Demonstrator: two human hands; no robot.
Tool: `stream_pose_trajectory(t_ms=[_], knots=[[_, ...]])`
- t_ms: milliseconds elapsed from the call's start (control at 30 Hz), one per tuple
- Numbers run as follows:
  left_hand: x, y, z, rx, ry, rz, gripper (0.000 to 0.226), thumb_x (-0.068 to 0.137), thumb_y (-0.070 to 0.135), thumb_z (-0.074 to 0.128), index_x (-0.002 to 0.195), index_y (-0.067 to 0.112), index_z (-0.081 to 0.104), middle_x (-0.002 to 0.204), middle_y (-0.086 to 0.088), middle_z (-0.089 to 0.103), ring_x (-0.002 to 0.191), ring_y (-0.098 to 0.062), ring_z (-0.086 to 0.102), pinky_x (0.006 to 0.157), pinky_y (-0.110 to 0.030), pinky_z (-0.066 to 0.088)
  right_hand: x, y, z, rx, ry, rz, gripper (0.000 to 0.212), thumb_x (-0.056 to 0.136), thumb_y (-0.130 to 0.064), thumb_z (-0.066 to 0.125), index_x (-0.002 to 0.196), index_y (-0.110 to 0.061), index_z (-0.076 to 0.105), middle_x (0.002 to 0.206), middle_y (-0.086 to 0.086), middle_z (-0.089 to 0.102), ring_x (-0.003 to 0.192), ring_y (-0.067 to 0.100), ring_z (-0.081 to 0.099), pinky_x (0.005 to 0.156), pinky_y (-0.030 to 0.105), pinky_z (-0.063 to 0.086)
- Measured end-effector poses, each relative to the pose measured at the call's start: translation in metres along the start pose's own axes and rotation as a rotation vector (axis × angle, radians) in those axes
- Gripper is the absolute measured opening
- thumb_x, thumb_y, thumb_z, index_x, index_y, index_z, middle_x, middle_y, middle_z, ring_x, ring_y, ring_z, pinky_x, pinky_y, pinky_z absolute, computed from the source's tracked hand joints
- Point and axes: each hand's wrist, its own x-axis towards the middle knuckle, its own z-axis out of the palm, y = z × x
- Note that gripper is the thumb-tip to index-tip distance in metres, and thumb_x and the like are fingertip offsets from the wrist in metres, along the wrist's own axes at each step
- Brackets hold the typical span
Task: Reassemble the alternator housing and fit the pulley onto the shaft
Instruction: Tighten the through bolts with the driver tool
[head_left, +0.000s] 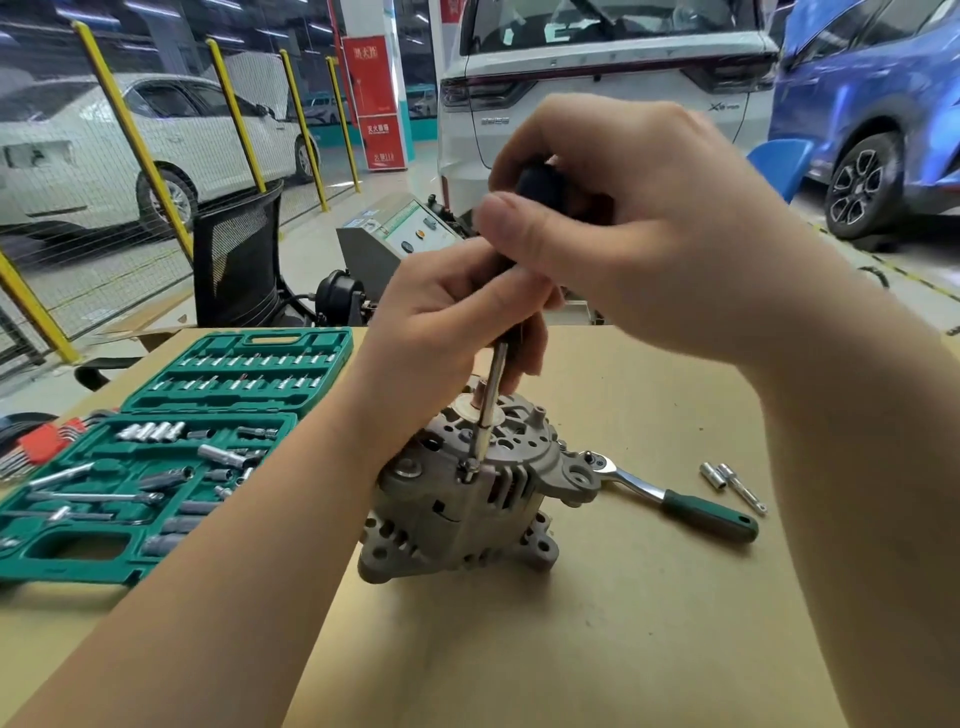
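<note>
Both hands share one grip on the nut driver (491, 405): the right hand (623, 218) is curled round its black handle at the top, and the left hand (457, 317) pinches the lower handle and upper shaft, steadying it. The chrome shaft runs down at a slight tilt to a housing bolt (469, 470) on the shoulder of the alternator (467, 488).

The alternator stands on its end near the middle of the tabletop (649, 597), its two housing halves already together, the rotor shaft (480, 389) sticking up bare through a pale washer. No pulley is on it, and none can be made out in view.

Just beside the alternator on its right lies a ratchet (675, 499) with a green handle, and further towards the right edge are two sockets and a short extension (732, 480). An open green socket set (156, 457) sits along the left edge, with hex keys just beyond it.

The likely step is running in a through-bolt. The risks, as I judge them:
- The tilted driver could ride off the bolt head and round it.
- A bolt started crooked may cross-thread in the soft cast housing.
- Nothing holds the alternator, so a hard twist could tip or spin it.
</note>
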Motion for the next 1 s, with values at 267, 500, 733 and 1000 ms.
stream_pose_trajectory(t_ms=[267, 500, 733, 1000], knots=[[0.001, -0.003, -0.005, -0.305, -0.146, -0.199, 0.035, 0.097, 0.054, 0.068, 0.105, 0.021, 0.077, 0.08, -0.017, 0.078, 0.054, -0.03, 0.067, 0.052, -0.047, 0.044, 0.006, 0.014, 0.004, 0.278, -0.062, 0.01, 0.02, 0.089, -0.033, 0.062, 0.099, -0.017, 0.069, 0.079, -0.007, 0.064, 0.079, 0.024, 0.064, 0.077, 0.054, 0.056], [0.002, -0.004, -0.008, -0.331, -0.167, -0.211, 0.029, 0.103, 0.043, 0.068, 0.107, 0.017, 0.077, 0.088, -0.023, 0.078, 0.05, -0.031, 0.068, 0.043, -0.039, 0.042, 0.006, 0.019, 0.001, 0.357, -0.074, -0.014, 0.023, 0.088, -0.025, 0.063, 0.101, -0.008, 0.069, 0.08, 0.007, 0.067, 0.071, 0.037, 0.07, 0.068, 0.056, 0.058], [0.002, 0.0, -0.005, -0.336, -0.194, -0.184, 0.036, 0.099, 0.051, 0.068, 0.113, 0.018, 0.075, 0.095, -0.019, 0.08, 0.052, -0.03, 0.072, 0.047, -0.033, 0.056, 0.005, 0.019, -0.003, 0.346, -0.062, 0.005, 0.024, 0.089, -0.027, 0.061, 0.103, -0.01, 0.069, 0.079, 0.0, 0.066, 0.073, 0.031, 0.07, 0.07, 0.054, 0.06], [0.002, 0.001, -0.004, -0.326, -0.179, -0.172, 0.035, 0.098, 0.047, 0.069, 0.11, 0.015, 0.074, 0.091, -0.019, 0.079, 0.052, -0.031, 0.069, 0.049, -0.032, 0.057, 0.005, 0.019, -0.004, 0.33, -0.105, 0.0, 0.026, 0.092, -0.027, 0.059, 0.108, -0.008, 0.067, 0.083, -0.001, 0.065, 0.079, 0.032, 0.069, 0.074, 0.055, 0.059]])
